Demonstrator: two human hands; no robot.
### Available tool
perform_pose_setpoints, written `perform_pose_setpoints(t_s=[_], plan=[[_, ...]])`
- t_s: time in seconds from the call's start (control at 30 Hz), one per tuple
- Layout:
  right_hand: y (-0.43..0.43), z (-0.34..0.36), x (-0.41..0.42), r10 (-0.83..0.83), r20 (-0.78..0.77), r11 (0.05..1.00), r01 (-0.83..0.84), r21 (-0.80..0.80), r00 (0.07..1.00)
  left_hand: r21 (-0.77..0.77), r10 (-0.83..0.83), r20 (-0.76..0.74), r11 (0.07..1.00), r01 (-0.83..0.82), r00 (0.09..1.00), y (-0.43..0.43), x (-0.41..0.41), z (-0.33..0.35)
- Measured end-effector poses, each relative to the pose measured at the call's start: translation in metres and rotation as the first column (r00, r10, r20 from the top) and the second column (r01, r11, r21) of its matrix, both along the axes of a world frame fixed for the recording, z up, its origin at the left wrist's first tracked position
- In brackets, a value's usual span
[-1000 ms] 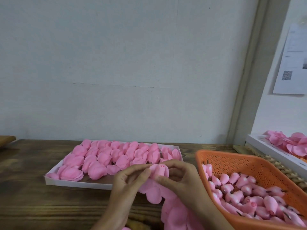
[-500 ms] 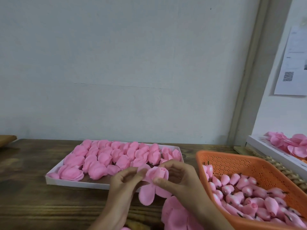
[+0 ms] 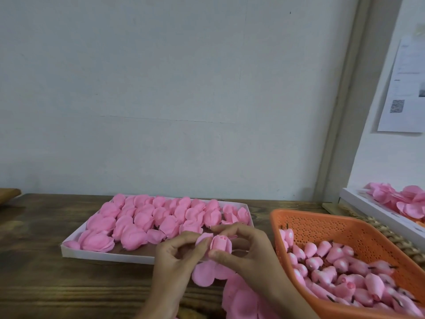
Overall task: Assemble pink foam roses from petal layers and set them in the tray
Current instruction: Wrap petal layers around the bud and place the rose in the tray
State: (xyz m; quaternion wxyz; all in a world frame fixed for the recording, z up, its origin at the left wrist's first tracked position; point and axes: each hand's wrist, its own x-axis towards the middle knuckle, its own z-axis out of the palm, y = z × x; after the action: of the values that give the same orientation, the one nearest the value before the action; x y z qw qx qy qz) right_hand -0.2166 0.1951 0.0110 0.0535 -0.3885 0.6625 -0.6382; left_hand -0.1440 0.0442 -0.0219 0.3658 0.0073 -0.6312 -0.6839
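Plain pale wall (image 3: 161,88) behind, and a dark wooden table (image 3: 46,284) across the full width.

- 2 white trays. Main tray (image 3: 103,256) sits centre. It's packed with finished roses (image 3: 147,217), roughly thirty in about four rows; they overlap too much for an exact count. Second tray (image 3: 368,208) is far right, cut by the frame, and holds a heap of loose petals (image 3: 404,201).
- 1 orange perforated basket (image 3: 322,215), just right of the main tray with a narrow gap. It's full of pink buds (image 3: 333,254) with dark stems, dozens of them, not countable.
- 1 paper sheet (image 3: 404,88) on the right wall. A QR code (image 3: 397,106) is visible; the text is too blurred to read.
- 1 pile of petal layers (image 3: 241,298) at the near table edge, under the right wrist.

Open room: a bare strip of tray floor (image 3: 138,249) along the near rim, plus bare table left of and in front of the main tray.

Left hand (image 3: 177,256) and right hand (image 3: 248,252) meet in front of the tray's near-right corner and hide it. Both pinch the half-built rose (image 3: 220,244). The left fingertips press a petal against the bud, and the right thumb and forefinger grip its base. Its lower petal layer (image 3: 204,273) hangs loose under the hands. The rose is above the table, not in the tray.
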Motion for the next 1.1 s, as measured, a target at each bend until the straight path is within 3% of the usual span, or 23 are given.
perform_pose_setpoints(t_s=[0.17, 0.5, 0.63, 0.73, 0.9, 1.1], plan=[[-0.002, 0.000, 0.001, 0.058, -0.008, 0.998, -0.059, -0.028, 0.998, -0.018, -0.009, -0.007, 1.000, 0.008, 1.000, 0.001, 0.001, 0.002], [0.001, -0.001, -0.006, -0.036, -0.019, 0.992, 0.033, -0.125, 0.999, 0.003, -0.129, 0.058, 0.992, 0.129, 0.990, -0.008, -0.001, -0.003], [0.002, 0.002, -0.007, -0.065, 0.026, 0.973, 0.069, -0.220, 0.998, 0.095, -0.287, 0.189, 0.957, 0.273, 0.939, -0.013, -0.004, -0.006], [0.002, 0.004, -0.007, -0.044, 0.075, 0.955, 0.064, -0.288, 0.996, 0.180, -0.323, 0.192, 0.940, 0.290, 0.927, -0.015, -0.006, -0.010], [0.001, 0.004, -0.004, 0.010, 0.067, 0.970, 0.007, -0.242, 0.998, 0.340, -0.271, 0.145, 0.917, 0.210, 0.951, -0.019, -0.009, -0.011], [-0.001, 0.001, -0.001, 0.010, 0.018, 0.990, -0.008, -0.143, 1.000, 0.183, -0.092, 0.123, 0.981, 0.068, 0.988, -0.012, -0.008, -0.010]])
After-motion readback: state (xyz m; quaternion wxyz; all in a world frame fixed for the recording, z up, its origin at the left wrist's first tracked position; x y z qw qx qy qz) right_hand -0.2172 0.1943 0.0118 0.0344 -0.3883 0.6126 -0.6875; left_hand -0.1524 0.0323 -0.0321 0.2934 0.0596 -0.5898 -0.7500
